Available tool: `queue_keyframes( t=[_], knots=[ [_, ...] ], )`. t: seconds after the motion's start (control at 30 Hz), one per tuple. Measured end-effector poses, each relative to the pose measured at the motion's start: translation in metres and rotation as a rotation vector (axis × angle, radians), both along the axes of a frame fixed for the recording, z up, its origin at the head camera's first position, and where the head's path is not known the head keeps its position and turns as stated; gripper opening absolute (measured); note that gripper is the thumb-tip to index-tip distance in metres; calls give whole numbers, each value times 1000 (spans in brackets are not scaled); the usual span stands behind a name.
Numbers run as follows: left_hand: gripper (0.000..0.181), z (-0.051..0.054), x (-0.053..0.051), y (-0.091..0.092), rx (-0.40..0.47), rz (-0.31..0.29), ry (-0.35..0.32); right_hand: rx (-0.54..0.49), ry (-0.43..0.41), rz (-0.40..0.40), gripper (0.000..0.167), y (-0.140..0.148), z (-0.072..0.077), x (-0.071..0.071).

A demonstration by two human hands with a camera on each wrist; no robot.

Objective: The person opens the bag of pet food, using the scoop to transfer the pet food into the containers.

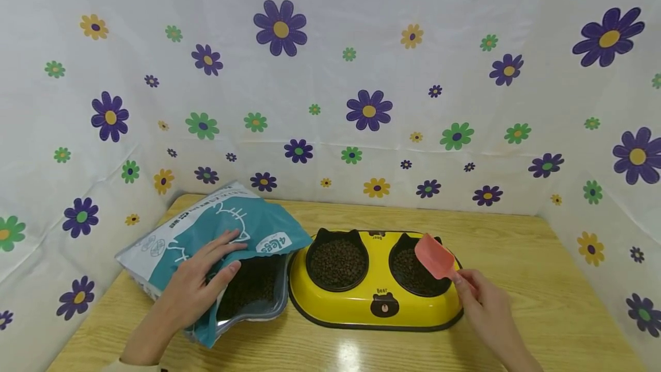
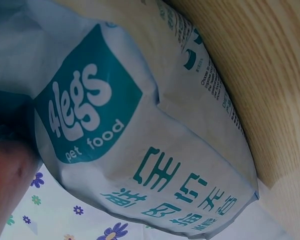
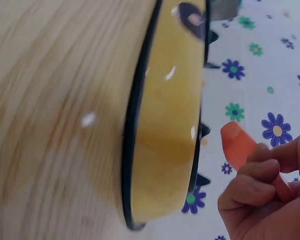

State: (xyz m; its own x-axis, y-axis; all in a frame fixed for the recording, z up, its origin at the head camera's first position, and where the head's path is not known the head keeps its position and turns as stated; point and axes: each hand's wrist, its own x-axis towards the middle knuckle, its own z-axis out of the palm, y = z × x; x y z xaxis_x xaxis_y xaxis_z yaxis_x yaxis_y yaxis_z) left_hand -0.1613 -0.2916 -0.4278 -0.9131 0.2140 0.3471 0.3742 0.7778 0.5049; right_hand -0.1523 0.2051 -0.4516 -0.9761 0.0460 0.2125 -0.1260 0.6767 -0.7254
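Note:
My right hand [image 1: 488,303] grips the handle of a pink scoop [image 1: 435,256], tilted over the right bowl [image 1: 422,289] of a yellow double pet feeder [image 1: 341,310]. No kibble shows on the scoop's visible face. Brown kibble lies in that bowl and in the left bowl [image 1: 338,266]. On the left a teal and white pet food bag [image 1: 273,225] lies on its side, its mouth facing the feeder and dark kibble inside. My left hand [image 1: 198,283] holds the upper edge of the mouth, fingers on top and thumb at the rim. The left wrist view shows the bag's printed side [image 2: 155,140].
A light wooden table [image 1: 547,280] carries everything. White flowered cloth [image 1: 330,79] hangs behind it and on both sides. The bag's open end stands right beside the feeder's left end. Black ear-shaped points rise from the bowls' back rims.

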Motion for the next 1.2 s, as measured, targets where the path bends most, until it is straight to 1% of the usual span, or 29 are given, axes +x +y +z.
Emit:
queue_keyframes(
  t=[0.07,0.17,0.23,0.27,0.33,0.4,0.43,0.53,0.7,0.77,0.83,0.9,0.97,1.0,1.07,1.1,1.13,1.2],
  knots=[
    [34,0,0,0,2,1,0,-172,-173,3,34,-4,5,0],
    [34,0,0,1,4,1,0,-424,-373,26,39,-10,10,-1],
    [34,0,1,1,3,1,-2,-588,-479,41,36,-15,12,-1],
    [34,0,1,1,4,0,-3,-652,-522,57,35,-18,13,-1],
    [34,0,1,1,5,0,-5,-745,-587,114,31,-24,13,-1],
    [34,0,2,1,4,3,-6,-798,-633,177,28,-32,14,-1],
    [34,0,2,1,3,3,-6,-804,-643,221,28,-37,14,-1],
    [34,0,1,1,1,5,-6,-812,-651,343,27,-54,15,1],
    [34,0,1,1,0,6,-7,-815,-662,518,30,-93,17,6],
    [34,0,1,1,1,7,-6,-782,-661,563,33,-109,16,7],
    [34,0,1,1,2,7,-4,-722,-636,599,36,-126,15,7],
    [34,0,1,1,1,6,-3,-645,-584,624,37,-142,14,6],
    [34,0,1,2,1,5,-5,-541,-496,642,35,-156,12,5],
    [34,0,1,2,3,4,-7,-485,-443,652,34,-164,12,5],
    [34,0,1,2,6,4,-10,-328,-302,673,29,-177,10,4],
    [34,0,1,2,8,5,-10,-227,-222,680,26,-184,10,3],
    [34,0,1,2,10,6,-10,-102,-123,681,23,-191,10,3],
    [34,0,1,1,11,5,-7,159,100,667,20,-204,8,2]
  ],
)
